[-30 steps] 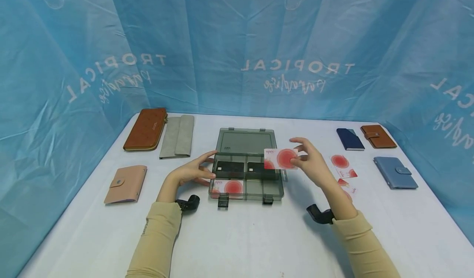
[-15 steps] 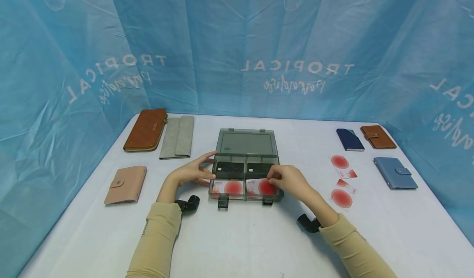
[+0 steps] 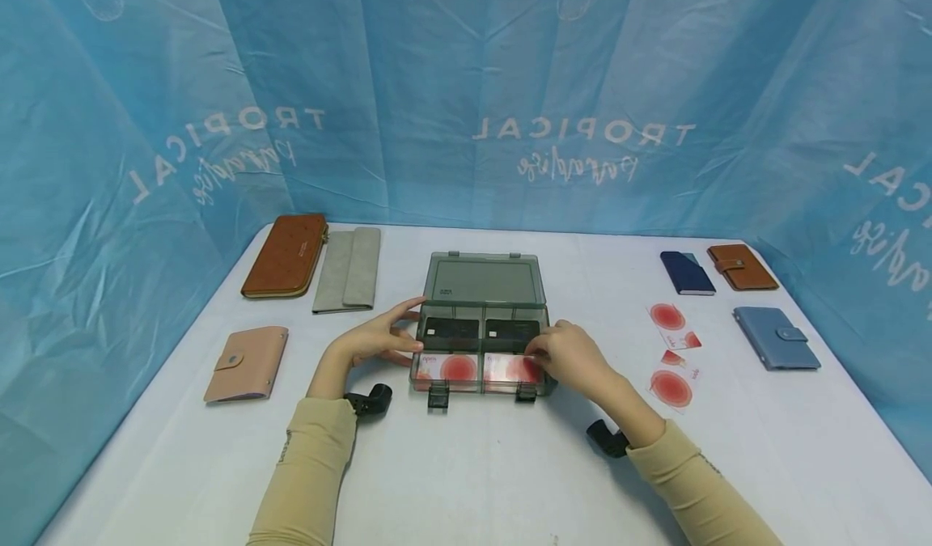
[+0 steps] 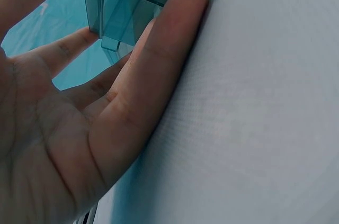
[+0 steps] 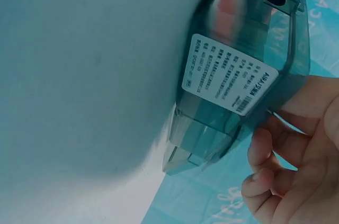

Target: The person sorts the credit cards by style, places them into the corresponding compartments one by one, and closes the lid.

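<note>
A smoky green plastic divided box (image 3: 484, 281) lies with its lid folded back. Black cards with chips (image 3: 455, 333) occupy its two rear compartments, and a red-and-white card (image 3: 444, 366) lies in the front left one. My right hand (image 3: 578, 360) reaches over the right wall, its fingertips on the right end of another red-and-white card (image 3: 501, 368) in the front right compartment; the pinch is partly hidden. Against the box's left side (image 4: 127, 15) rests my left hand (image 3: 373, 338), its fingers extended. In the right wrist view, a label (image 5: 229, 74) shows on the box.
Two more red-and-white cards (image 3: 671, 389) lie right of the box. At the right are navy (image 3: 687, 274), brown (image 3: 741, 268) and blue (image 3: 776, 339) card holders. Left stand a brown zip wallet (image 3: 285, 256), a grey wallet (image 3: 348, 269) and a pink card holder (image 3: 247, 362).
My right hand has carried the red-and-white card left and down from above the box's right side into the front right compartment, where it now sits lower. My left hand stays put.
</note>
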`<act>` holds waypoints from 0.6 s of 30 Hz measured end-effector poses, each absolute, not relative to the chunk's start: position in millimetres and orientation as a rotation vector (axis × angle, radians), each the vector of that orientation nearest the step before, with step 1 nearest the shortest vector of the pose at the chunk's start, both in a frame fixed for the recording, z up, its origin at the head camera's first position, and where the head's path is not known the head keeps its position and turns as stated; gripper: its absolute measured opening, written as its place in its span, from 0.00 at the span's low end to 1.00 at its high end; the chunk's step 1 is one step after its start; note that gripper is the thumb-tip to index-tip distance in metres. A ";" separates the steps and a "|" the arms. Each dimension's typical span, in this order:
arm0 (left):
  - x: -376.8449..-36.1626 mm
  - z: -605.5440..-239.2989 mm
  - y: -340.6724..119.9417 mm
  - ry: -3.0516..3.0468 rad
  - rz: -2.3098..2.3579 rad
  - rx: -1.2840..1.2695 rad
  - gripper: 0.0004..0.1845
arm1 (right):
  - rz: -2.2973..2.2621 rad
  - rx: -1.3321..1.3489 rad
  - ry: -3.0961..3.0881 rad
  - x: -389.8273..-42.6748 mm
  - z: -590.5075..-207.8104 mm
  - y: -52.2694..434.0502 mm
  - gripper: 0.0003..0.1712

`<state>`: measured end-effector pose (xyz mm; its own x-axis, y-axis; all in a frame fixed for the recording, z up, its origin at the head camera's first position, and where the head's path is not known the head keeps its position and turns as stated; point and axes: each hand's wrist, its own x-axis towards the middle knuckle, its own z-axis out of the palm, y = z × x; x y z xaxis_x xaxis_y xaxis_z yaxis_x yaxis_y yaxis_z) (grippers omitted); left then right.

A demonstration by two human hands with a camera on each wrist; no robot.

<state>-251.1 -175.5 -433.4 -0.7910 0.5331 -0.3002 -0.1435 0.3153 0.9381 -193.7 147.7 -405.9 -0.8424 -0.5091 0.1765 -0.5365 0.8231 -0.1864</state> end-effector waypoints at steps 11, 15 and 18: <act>-249.5 -434.5 -175.4 1.991 1.538 0.344 0.48 | 0.680 0.659 -2.890 -211.9 -389.8 214.3 0.12; -249.8 -435.0 -175.0 1.989 1.542 0.342 0.48 | 0.682 0.379 -2.986 -221.3 -386.4 252.8 0.15; -251.1 -435.9 -175.3 1.982 1.549 0.340 0.48 | 0.660 0.168 -3.119 -230.0 -385.8 281.8 0.20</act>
<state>-251.1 -175.3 -435.9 -0.7910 0.5368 -0.2935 -0.1551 0.2881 0.9450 -230.0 281.8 -385.8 -0.9932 -0.1130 -0.0275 -0.0922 0.9091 -0.4062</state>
